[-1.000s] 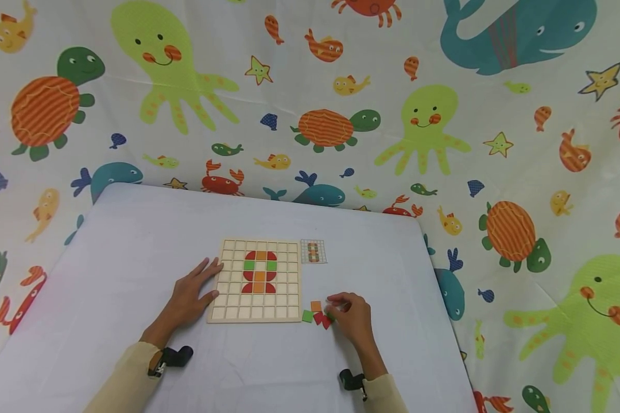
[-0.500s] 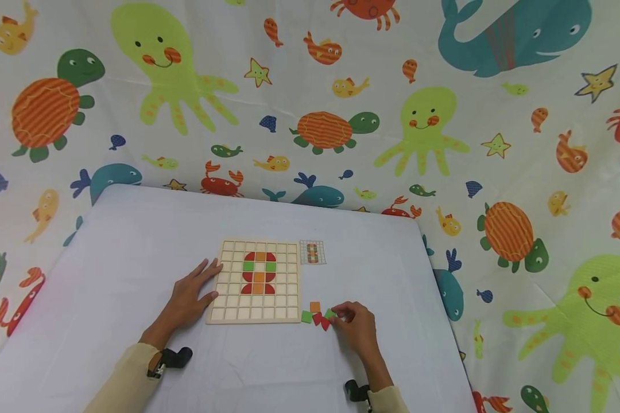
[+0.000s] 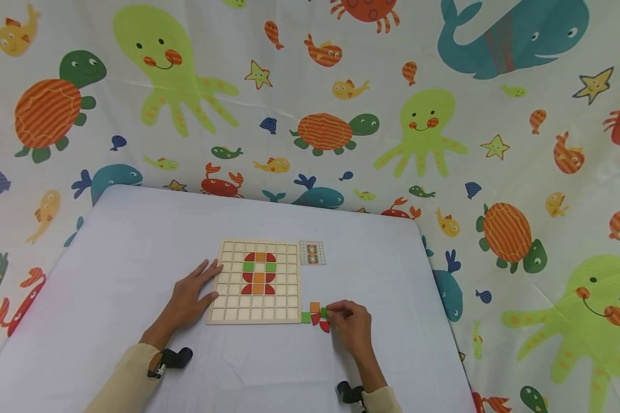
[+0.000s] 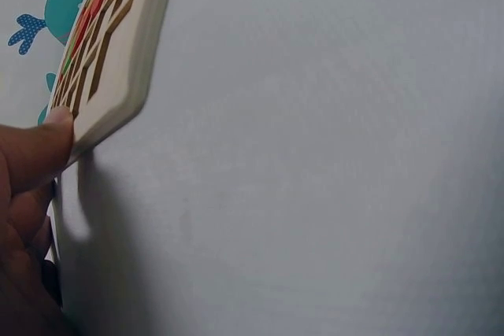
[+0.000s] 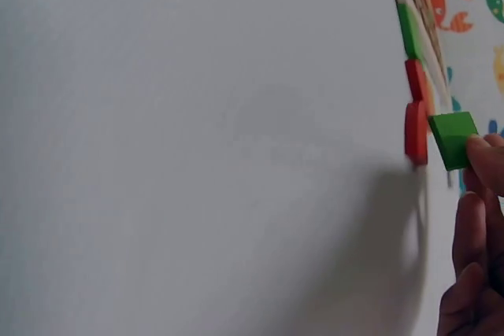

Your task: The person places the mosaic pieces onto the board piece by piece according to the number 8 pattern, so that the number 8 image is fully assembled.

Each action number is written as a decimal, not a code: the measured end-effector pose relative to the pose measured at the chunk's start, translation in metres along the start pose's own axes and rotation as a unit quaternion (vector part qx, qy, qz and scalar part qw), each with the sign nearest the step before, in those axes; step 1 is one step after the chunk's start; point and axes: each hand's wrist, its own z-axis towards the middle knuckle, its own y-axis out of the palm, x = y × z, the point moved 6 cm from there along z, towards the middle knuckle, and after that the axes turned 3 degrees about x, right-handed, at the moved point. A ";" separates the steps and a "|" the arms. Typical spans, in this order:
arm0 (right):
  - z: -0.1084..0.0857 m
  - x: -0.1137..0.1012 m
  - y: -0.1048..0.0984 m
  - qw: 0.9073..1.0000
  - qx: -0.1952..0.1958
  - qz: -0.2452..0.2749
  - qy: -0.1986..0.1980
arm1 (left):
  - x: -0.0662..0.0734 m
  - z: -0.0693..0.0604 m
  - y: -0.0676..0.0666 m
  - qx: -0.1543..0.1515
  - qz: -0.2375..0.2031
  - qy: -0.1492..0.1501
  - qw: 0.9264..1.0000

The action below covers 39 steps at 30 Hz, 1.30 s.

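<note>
Fingers spread and uncurled, the left hand [image 3: 187, 295] reaches from its beige left sleeve [image 3: 126, 378] across the white table [image 3: 150, 229] and touches the left edge of the wooden grid board [image 3: 231, 314] without gripping it. In the left wrist view the thumb [image 4: 39, 147] meets the board near one corner.

The board lies flat, with coloured pieces set in a narrow block of its cells. At the top, red curved pieces [image 3: 270, 256] flank one of the orange squares [image 3: 259, 277]; below, green squares [image 3: 271, 267] stand either side of a bare cell; two further rows each run red, orange, red.

Just beyond the board's right edge, near its far corner, lies a small pattern card [image 3: 312, 253] printed with a similar figure on a grid. Nearer the person, beside the board's lower right corner, is a loose green square [image 3: 306, 317], then a loose orange square [image 3: 314, 307] and two red pieces [image 3: 324, 326] close together.

Next to these, the right hand [image 3: 352, 324] pinches a green tile [image 5: 454, 141] between thumb and finger. On the far right hangs a cloth [image 3: 485, 86] printed with sea animals.
</note>
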 end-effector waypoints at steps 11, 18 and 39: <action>0.005 -0.032 0.024 0.997 -0.006 0.070 -0.010 | -0.002 0.001 0.001 -0.020 -0.004 -0.016 1.000; 0.002 -0.054 0.057 0.994 -0.044 0.099 -0.022 | -0.003 0.001 0.001 -0.019 -0.004 -0.012 1.000; -0.005 -0.100 0.143 0.993 -0.075 0.091 -0.025 | -0.003 0.001 0.001 -0.022 0.001 -0.007 1.000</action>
